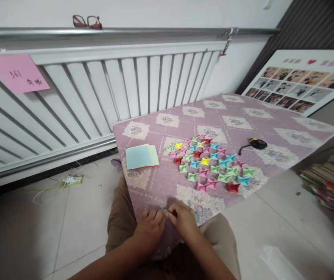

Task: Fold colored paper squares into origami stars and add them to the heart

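My left hand [152, 225] and my right hand [183, 217] meet at the near corner of the table, fingers curled in. Between their fingertips shows a tiny bit of light blue paper [165, 210]; most of it is hidden, and its shape cannot be made out. Both hands appear to pinch it. Beyond them, several small folded paper pieces, such as a yellow one [205, 161] and a red one [232, 188], stand in rows. To the left lies a stack of square paper sheets [138, 157], light blue on top.
A purple patterned cloth [162, 186] covers the table. At the right lies a black tape measure [257, 144]. Behind stand a white radiator [140, 83] and a photo board [298, 83]. A power strip [72, 181] with cables is on the floor at left.
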Demonstrator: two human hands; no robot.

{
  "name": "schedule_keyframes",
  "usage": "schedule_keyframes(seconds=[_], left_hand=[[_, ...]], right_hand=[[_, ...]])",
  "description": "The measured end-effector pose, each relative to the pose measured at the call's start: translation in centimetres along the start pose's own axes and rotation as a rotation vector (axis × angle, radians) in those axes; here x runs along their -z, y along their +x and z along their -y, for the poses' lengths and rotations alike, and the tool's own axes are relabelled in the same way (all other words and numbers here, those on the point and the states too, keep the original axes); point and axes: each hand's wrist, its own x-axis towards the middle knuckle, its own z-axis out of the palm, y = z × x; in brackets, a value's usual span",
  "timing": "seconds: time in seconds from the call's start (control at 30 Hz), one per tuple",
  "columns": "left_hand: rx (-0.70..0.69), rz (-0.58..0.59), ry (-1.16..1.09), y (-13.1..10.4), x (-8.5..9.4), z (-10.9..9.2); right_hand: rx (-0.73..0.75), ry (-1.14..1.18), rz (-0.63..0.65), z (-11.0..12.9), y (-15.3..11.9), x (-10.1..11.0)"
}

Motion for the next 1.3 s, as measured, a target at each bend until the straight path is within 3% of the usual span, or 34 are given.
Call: schedule_keyframes(seconds=[0.37, 0.5, 0.67, 0.97, 1.3], left_hand=[[0.016, 0.006, -0.14, -0.4, -0.3, 1.7], [-0.039, -0.041, -0.161, -1.1, -1.1, 2.1], [0.004, -0.09, -0.143, -1.6, -2.0, 1.6], [0.044, -0.009, -0.167, -1.5, -0.9, 1.3], [0.051, -0.004, -0.191, -0.7, -1.1, 1.2]], right_hand=[[0.059, -0.038, 0.082, 0.0, 0.2, 0.5], [0.033, -0.072, 0.128, 0.4, 0.8, 0.7], [0.005, -0.135, 0.208, 0.8, 1.9, 1.3], [-0.045, -0.264, 0.313, 2.3, 2.5, 2.3], [-0.066, -0.293, 0.258, 2.1, 1.9, 1.7]])
